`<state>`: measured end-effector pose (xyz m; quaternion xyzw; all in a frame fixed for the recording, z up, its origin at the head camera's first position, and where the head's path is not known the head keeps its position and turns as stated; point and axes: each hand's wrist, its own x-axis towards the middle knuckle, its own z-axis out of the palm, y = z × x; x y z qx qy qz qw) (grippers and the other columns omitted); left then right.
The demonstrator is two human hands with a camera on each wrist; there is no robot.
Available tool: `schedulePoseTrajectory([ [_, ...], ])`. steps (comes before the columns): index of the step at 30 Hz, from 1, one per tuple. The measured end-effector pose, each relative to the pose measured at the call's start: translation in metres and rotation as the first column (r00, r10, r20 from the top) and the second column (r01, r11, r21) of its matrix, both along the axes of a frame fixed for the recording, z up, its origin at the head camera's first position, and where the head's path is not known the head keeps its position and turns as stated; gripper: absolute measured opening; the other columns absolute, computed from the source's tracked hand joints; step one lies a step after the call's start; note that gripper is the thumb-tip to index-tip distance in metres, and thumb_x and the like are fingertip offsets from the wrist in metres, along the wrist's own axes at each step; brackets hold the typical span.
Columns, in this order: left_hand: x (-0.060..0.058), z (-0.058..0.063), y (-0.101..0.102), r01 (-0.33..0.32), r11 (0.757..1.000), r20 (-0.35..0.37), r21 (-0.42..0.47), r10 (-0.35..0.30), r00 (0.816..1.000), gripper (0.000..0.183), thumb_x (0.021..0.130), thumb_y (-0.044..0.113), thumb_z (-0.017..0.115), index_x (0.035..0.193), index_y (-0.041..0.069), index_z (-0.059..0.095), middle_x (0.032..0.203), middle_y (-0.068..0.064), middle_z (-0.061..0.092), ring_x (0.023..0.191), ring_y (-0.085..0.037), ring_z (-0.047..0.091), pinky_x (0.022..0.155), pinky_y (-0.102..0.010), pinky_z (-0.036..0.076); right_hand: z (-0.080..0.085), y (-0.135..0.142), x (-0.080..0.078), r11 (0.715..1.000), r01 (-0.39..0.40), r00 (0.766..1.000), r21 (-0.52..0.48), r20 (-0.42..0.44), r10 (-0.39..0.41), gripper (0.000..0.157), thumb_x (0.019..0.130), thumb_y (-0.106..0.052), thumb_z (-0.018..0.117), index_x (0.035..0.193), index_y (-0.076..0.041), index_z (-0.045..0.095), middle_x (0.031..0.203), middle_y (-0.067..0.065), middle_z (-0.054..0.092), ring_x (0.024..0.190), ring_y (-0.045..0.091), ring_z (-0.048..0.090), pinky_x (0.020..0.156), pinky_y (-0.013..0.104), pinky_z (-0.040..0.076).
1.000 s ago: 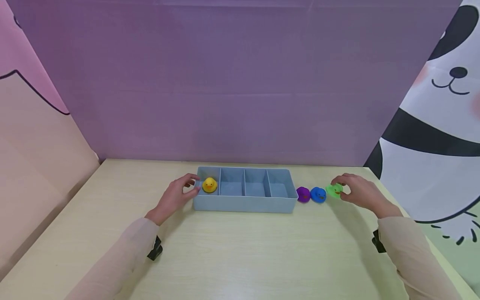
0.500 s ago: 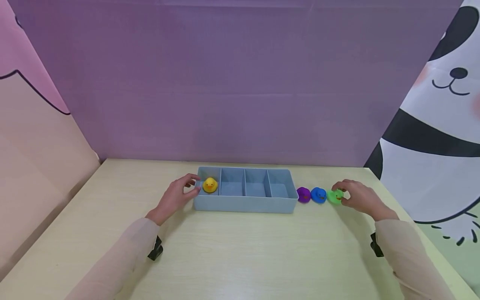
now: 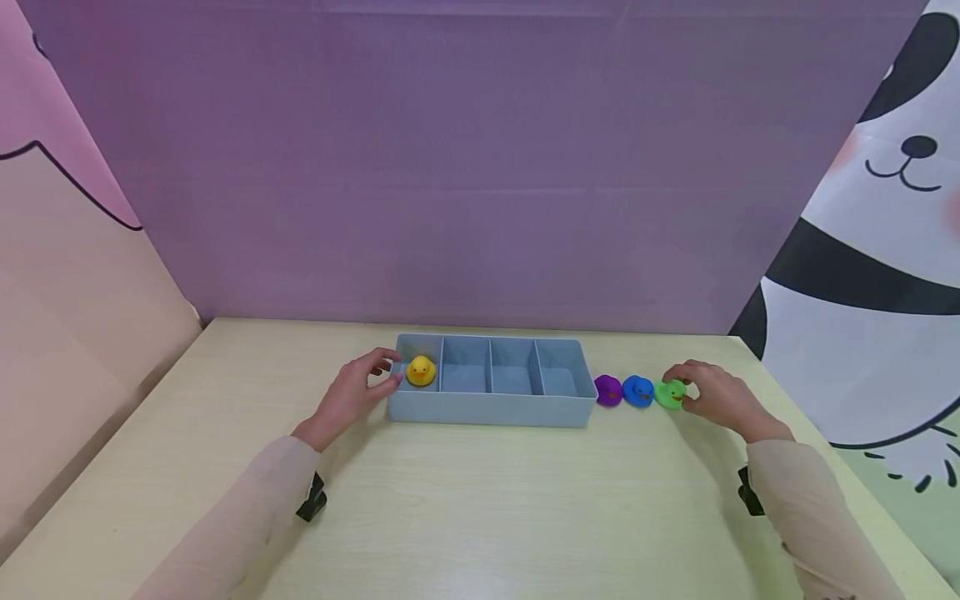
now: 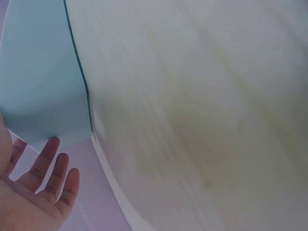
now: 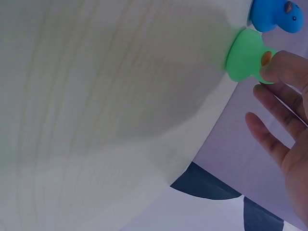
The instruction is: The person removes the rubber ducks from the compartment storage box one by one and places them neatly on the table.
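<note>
Green duck (image 3: 667,395): in my right hand (image 3: 722,402), thumb and finger pinching it; a loose pinch could let it slip.
Blue duck (image 3: 638,392): just inward of that hand; a sideways nudge might knock it into the purple duck (image 3: 608,391).
Tray (image 3: 491,409): at my left hand (image 3: 348,395), fingers spread; a bump might skid it.

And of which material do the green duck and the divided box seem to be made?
The green duck looks like rubber or vinyl, smooth and fairly matte: rounded form, even colour; which, I cannot tell. The divided box is probably rigid plastic, satin: thin, straight, uniform walls.
</note>
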<state>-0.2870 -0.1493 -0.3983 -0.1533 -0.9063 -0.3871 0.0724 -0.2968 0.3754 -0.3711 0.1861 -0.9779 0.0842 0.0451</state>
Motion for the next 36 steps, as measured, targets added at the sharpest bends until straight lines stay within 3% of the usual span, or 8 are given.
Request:
schedulePoseTrajectory([
  [21, -0.001, -0.001, 0.000, 0.003, 1.000, 0.004, 0.010, -0.003, 1.000, 0.036, 0.089, 0.023, 0.059, 0.122, 0.010, 0.053, 0.115, -0.015, 0.060, 0.106, -0.034, 0.054, 0.091, -0.049, 0.045, 0.006, 0.001, -0.002, 1.000, -0.008, 1.000, -0.014, 0.020, 0.008, 0.036, 0.075, -0.002, 0.067, 0.109, -0.007, 0.061, 0.105, 0.014, 0.061, 0.094, 0.034, 0.056, 0.071, 0.049, 0.051],
  [36, 0.000, -0.001, 0.000, 0.006, 1.000, 0.011, 0.013, -0.006, 1.000, 0.035, 0.089, 0.022, 0.058, 0.122, 0.011, 0.052, 0.116, -0.016, 0.060, 0.107, -0.034, 0.053, 0.091, -0.050, 0.045, 0.020, -0.027, -0.004, 0.997, -0.083, 0.995, 0.002, -0.057, 0.083, 0.033, 0.076, -0.004, 0.067, 0.108, -0.006, 0.061, 0.103, 0.012, 0.062, 0.093, 0.032, 0.059, 0.070, 0.045, 0.051],
])
